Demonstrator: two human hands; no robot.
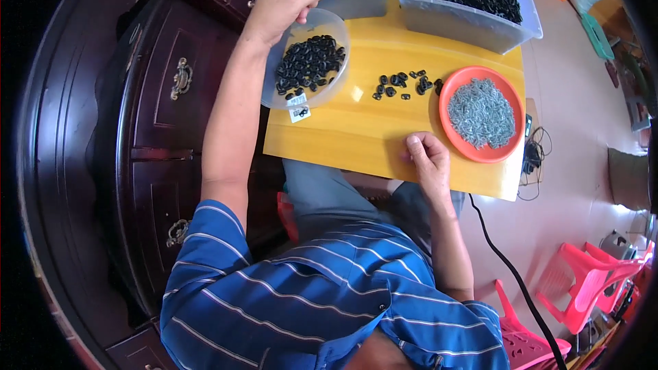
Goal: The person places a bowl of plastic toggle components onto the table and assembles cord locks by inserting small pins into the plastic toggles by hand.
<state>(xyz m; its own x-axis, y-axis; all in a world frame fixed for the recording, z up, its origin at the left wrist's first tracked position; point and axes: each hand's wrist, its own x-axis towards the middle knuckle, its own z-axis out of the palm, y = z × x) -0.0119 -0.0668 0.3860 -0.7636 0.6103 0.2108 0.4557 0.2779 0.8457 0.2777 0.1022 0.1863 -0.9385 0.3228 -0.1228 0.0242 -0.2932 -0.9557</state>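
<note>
Holding left hand [285, 3] curled beside round translucent plastic tub [332, 25] at eleven o'clock, with grip indiscernible, perhaps mid-sorting, needing fingertip precision next.

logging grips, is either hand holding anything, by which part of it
It cannot be told: the left hand is pinched and the right hand curled; anything held is indistinct.
</note>
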